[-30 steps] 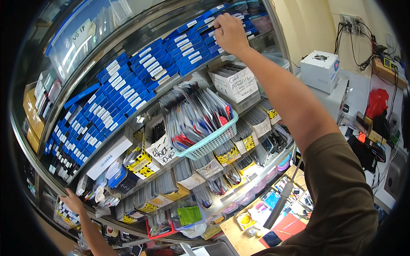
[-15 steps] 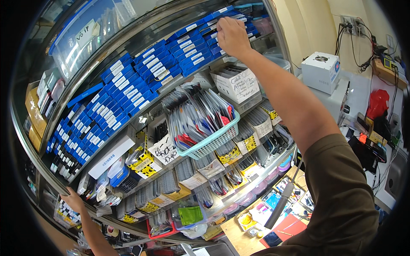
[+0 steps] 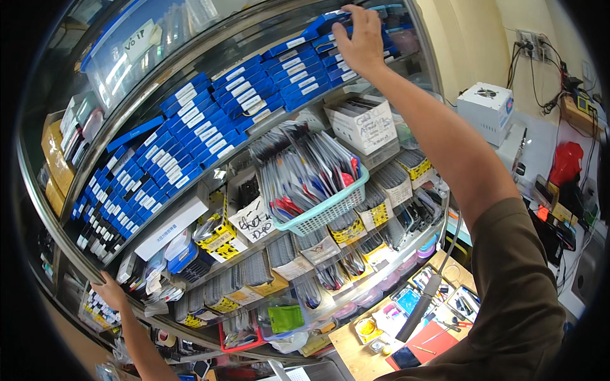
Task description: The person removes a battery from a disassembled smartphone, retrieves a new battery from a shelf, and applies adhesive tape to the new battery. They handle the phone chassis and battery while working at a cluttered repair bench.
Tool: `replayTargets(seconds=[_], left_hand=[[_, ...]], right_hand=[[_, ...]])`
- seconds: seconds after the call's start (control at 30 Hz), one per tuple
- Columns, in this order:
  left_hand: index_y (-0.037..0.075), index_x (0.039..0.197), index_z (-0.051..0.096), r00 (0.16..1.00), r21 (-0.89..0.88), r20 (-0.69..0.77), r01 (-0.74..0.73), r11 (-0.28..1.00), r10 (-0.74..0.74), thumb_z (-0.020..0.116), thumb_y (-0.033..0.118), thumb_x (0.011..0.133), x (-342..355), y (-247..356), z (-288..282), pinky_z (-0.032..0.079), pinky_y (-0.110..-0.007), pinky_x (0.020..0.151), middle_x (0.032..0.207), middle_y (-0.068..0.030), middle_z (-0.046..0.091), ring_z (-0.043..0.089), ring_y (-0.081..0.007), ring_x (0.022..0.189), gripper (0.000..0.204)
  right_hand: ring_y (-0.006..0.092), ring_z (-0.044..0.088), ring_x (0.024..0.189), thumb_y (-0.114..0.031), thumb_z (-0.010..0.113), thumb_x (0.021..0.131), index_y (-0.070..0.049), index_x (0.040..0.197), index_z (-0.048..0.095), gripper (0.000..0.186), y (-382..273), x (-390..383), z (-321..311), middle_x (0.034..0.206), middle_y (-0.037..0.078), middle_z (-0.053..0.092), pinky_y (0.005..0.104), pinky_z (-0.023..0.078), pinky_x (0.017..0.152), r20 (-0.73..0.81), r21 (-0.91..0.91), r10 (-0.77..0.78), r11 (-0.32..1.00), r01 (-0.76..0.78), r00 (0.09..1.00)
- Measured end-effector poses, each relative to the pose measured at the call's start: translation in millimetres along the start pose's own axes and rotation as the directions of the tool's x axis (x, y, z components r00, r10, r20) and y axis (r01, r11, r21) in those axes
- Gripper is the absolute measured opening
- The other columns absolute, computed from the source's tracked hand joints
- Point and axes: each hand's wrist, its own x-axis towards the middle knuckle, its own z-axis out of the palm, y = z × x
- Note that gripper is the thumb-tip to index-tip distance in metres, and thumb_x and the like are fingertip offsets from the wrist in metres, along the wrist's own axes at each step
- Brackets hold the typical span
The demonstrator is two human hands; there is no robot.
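My right hand [image 3: 363,41] is raised at the top right of the shelf, thumb and fingers spread apart. It is beside a tilted blue flat box [image 3: 325,25] on top of the right-hand stack; whether the fingertips touch it I cannot tell. Below and to the left, rows of similar blue boxes [image 3: 244,95] with white labels fill the upper shelf. At lower left, my left hand [image 3: 111,294] is closed on the metal edge [image 3: 77,255] of the cabinet.
A turquoise basket [image 3: 324,213] packed with sleeves juts from the middle shelf, near a white carton [image 3: 362,124]. Yellow-and-black taped boxes sit below. Lower right, a wooden bench [image 3: 356,346] holds tools and a red mat. A white fan-topped box [image 3: 486,108] stands against the wall.
My right hand has risen slightly and shifted right, and its bunched fingers have spread. The blue box beside it looks more tilted. My left hand stays at the cabinet edge.
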Motion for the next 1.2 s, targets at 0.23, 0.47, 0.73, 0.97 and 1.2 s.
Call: replayTargets(seconds=[0.23,0.47,0.73,0.97,1.2], left_hand=[[0.005,0.149,0.041,1.000,0.037,-0.002,0.021,0.999,-0.021,0.054,0.057,0.097,-1.9,1.5,-0.2,0.045,-0.049,0.100,0.136,-0.0211,0.061,0.060,-0.0412,0.121,0.075],[0.007,0.150,0.042,1.000,0.043,-0.005,0.026,0.999,-0.026,0.054,0.058,0.096,-0.8,1.6,0.4,0.046,-0.049,0.099,0.138,-0.0188,0.060,0.060,-0.0394,0.121,0.075],[0.004,0.149,0.042,1.000,0.034,-0.030,0.007,0.999,-0.006,0.054,0.057,0.097,-5.3,8.4,-2.1,0.044,-0.049,0.102,0.141,-0.0207,0.057,0.058,-0.0401,0.124,0.075],[0.001,0.149,0.041,0.999,0.172,-0.028,0.034,0.985,-0.029,0.054,0.062,0.095,-2.3,8.8,-0.9,0.045,-0.049,0.104,0.143,-0.0226,0.055,0.056,-0.0423,0.126,0.083],[-0.001,0.147,0.043,0.998,0.129,-0.060,-0.021,0.991,0.029,0.054,0.060,0.097,6.8,-9.1,10.9,0.045,-0.050,0.103,0.141,-0.0228,0.056,0.056,-0.0423,0.125,0.080]], right_hand=[[0.0325,0.051,0.102,-0.034,0.066,0.091,-0.012,0.106,0.072,0.027,-16.7,-15.5,20.5,0.104,0.011,0.054,0.0482,0.041,0.089,0.070,-0.200,-0.117,0.971,0.129,0.991],[0.0313,0.047,0.125,-0.032,0.061,0.094,-0.022,0.144,0.052,0.052,-25.4,-18.6,4.5,0.138,0.012,0.051,0.0471,0.036,0.104,0.255,0.037,-0.377,0.924,0.381,0.890],[0.0352,0.037,0.136,-0.037,0.056,0.098,-0.017,0.155,0.040,0.062,-39.1,-40.5,-13.8,0.153,0.017,0.037,0.0486,0.029,0.112,0.339,0.008,-0.309,0.946,0.325,0.889],[0.0358,0.030,0.144,-0.038,0.050,0.101,-0.009,0.154,0.038,0.062,-34.7,-57.6,-32.2,0.158,0.018,0.032,0.0509,0.023,0.118,0.523,-0.050,-0.322,0.913,0.405,0.789],[0.0341,0.033,0.144,-0.032,0.060,0.094,-0.006,0.150,0.042,0.065,-41.1,-83.3,-76.8,0.155,0.017,0.037,0.0510,0.024,0.118,0.603,0.004,-0.278,0.939,0.345,0.748]])
